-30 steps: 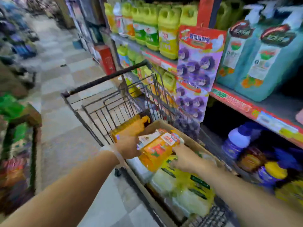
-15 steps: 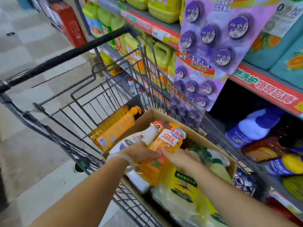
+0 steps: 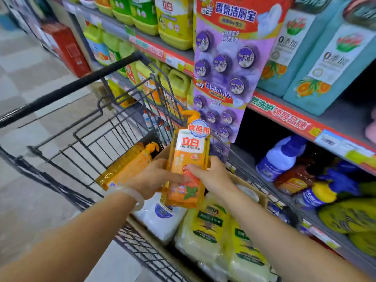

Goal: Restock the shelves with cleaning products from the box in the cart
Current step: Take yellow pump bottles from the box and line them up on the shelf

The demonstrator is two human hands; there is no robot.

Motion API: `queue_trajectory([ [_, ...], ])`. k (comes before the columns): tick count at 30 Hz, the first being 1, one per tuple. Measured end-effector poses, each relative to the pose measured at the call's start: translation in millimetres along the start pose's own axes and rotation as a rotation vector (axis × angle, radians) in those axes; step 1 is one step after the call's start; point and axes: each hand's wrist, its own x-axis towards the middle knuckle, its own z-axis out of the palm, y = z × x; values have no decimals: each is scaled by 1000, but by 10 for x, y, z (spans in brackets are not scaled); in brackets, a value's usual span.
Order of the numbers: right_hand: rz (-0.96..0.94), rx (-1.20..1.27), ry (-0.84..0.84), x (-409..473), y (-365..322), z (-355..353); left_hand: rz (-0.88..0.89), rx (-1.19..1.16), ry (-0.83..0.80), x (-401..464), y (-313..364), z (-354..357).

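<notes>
Head view: both hands hold one orange pump bottle (image 3: 188, 165) upright above the cardboard box (image 3: 262, 197) in the cart (image 3: 85, 147). The left hand (image 3: 156, 178) wraps its fingers round the bottle's lower left side, the thumb across the front label; the right hand (image 3: 213, 176) closes on the lower right edge, its thumb pressed to the front. The bottle's long axis runs close to vertical, pump head up and tipped slightly away from the person, base toward the wrists. It hangs clear of the box, held by the hands alone.

The move to come turns on where the shelves (image 3: 284, 110) lie from the bottle: up and to the right, past the cart's far wire wall. The right hand is on that side, so it looks the better one to carry the bottle across, the left letting go. Matching yellow jugs (image 3: 173, 21) stand on the upper shelf to the left of the purple hanging display (image 3: 223, 64); whether an orange bottle like this one has a slot there is hard to tell, the row behind the cart being blurred.

Left of the hands, a second orange pump bottle (image 3: 130, 165) lies on its side in the cart, just beside the box. In the box under the hands lie a white pack (image 3: 160, 218) and yellow-green refill packs (image 3: 213, 237).
</notes>
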Motion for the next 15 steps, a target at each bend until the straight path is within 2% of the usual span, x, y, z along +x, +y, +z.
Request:
queue_trajectory([
  [8,-274,57,165,-903,-669,-1200,230,48,-126,-637,815,873],
  [15,-456,85,375,-2249,-769,-2687,501,159,-295,-1489,1291,2530],
])
